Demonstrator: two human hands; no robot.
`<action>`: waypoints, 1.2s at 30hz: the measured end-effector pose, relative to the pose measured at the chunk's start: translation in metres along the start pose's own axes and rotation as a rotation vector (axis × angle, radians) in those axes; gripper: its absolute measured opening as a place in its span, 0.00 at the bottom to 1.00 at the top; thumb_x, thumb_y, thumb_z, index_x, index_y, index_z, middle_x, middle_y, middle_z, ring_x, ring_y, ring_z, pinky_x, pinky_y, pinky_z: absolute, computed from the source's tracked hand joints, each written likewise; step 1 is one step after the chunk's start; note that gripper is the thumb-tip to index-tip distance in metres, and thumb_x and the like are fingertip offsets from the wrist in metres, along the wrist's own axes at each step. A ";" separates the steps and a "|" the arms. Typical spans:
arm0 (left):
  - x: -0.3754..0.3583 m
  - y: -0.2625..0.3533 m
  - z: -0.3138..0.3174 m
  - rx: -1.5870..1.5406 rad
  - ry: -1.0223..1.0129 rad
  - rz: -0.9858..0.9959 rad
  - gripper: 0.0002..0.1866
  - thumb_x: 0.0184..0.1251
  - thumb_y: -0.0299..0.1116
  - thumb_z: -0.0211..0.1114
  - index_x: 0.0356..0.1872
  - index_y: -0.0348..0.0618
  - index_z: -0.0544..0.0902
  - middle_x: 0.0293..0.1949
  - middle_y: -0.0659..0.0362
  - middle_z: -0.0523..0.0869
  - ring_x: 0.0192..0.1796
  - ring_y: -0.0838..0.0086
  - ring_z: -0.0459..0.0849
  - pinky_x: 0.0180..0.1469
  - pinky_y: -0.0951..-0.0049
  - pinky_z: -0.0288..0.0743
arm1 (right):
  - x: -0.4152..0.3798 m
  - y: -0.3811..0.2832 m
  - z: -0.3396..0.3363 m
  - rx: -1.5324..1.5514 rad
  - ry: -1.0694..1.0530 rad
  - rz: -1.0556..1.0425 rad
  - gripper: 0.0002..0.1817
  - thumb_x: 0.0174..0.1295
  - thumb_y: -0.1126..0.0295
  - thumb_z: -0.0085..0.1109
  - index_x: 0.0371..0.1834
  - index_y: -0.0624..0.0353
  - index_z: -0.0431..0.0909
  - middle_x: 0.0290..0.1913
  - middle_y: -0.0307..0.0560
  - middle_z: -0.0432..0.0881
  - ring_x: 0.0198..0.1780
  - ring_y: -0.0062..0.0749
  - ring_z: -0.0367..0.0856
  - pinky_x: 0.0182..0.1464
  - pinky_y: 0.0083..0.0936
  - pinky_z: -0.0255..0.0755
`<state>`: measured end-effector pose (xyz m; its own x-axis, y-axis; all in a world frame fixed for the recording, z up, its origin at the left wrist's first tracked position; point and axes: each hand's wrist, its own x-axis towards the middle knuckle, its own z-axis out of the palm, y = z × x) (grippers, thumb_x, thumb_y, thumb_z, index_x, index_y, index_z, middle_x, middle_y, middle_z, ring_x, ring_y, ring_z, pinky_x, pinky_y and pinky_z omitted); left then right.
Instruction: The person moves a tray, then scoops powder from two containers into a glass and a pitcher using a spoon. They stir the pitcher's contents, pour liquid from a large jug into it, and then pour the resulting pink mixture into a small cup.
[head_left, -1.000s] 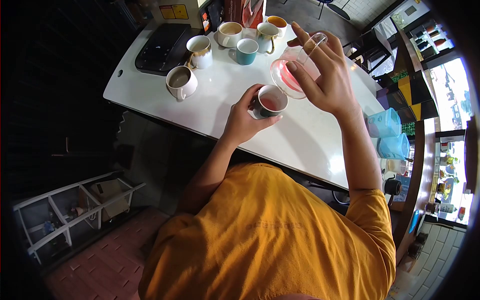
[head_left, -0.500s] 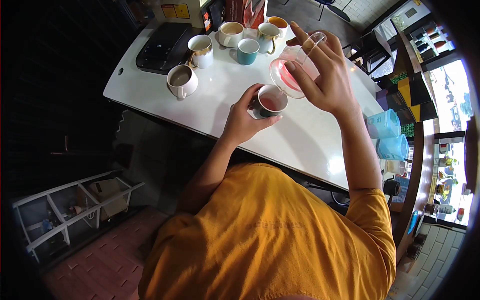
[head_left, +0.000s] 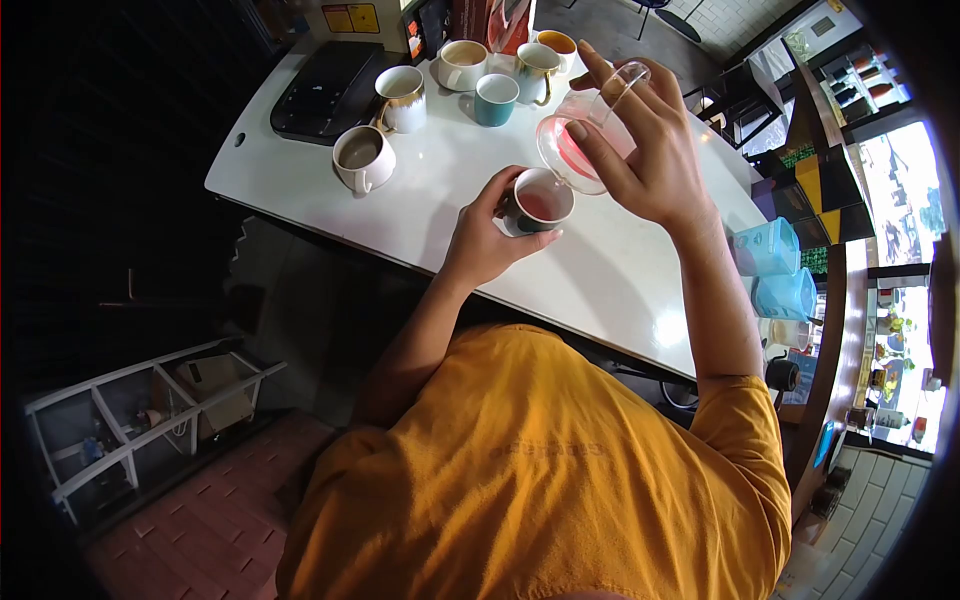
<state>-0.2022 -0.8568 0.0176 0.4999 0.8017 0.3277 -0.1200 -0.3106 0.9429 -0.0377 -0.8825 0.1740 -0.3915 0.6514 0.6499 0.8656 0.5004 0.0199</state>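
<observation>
My left hand (head_left: 492, 238) is wrapped around a dark cup (head_left: 541, 202) with a white inside and some pink liquid in it. Above and to the right of it, my right hand (head_left: 655, 150) grips a clear glass pitcher (head_left: 571, 152) by its handle. The pitcher is tilted, its rim close to the cup's rim, and pinkish-red liquid shows inside. Whether liquid is flowing between them is too small to tell. A teal cup (head_left: 496, 100) stands beyond my hands on the white table (head_left: 440, 160).
A pale mug (head_left: 364, 160), a white-and-brown mug (head_left: 401, 100) and several other cups stand across the table's far side. A black flat device (head_left: 335, 92) lies at the back left. Blue containers (head_left: 768, 248) are at the right. A white metal frame (head_left: 135, 445) stands lower left.
Both hands and the vessels keep almost the same pose, with only a very slight shift in view.
</observation>
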 end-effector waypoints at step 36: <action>0.005 -0.002 -0.001 0.001 0.006 -0.008 0.37 0.45 0.34 0.78 0.57 0.38 0.69 0.45 0.55 0.82 0.45 0.73 0.82 0.49 0.73 0.75 | -0.001 -0.002 0.001 -0.028 -0.025 0.028 0.26 0.55 0.64 0.62 0.57 0.65 0.75 0.42 0.55 0.82 0.48 0.49 0.75 0.57 0.41 0.64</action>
<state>-0.2009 -0.8519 0.0176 0.4958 0.8072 0.3203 -0.1151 -0.3045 0.9455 -0.0394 -0.8835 0.1728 -0.3741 0.6793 0.6313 0.8848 0.4654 0.0235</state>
